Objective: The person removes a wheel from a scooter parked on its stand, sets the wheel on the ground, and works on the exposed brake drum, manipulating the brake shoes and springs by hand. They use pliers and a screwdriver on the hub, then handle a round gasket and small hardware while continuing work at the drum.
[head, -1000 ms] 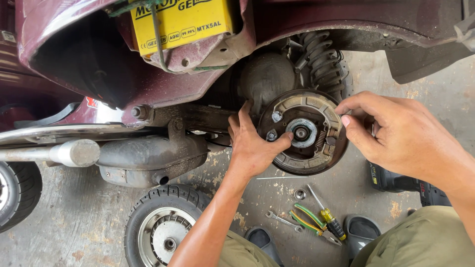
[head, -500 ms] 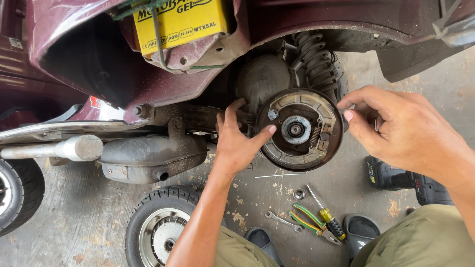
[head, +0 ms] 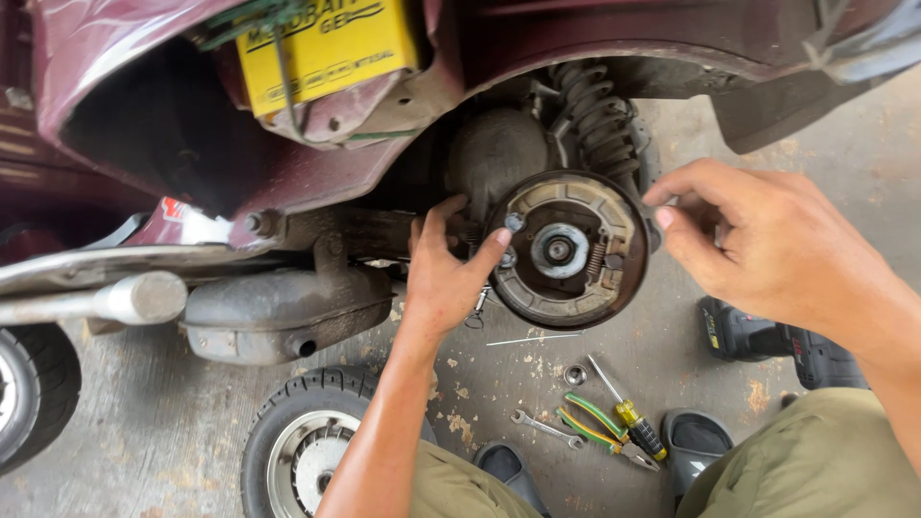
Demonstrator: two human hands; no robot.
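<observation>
Left hand (head: 446, 278) fingers spread, thumb on brake drum (head: 568, 249), right hand (head: 767, 245) loosely open beside it, wrench (head: 547, 429), pliers (head: 590, 425), screwdriver (head: 628, 417), loose wheel (head: 312, 446) on floor below

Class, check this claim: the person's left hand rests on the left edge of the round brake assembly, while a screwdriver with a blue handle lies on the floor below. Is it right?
Not quite. In the head view the screwdriver has a yellow handle, not blue. The left hand does rest on the left edge of the brake assembly, and the screwdriver lies on the floor below.
</observation>
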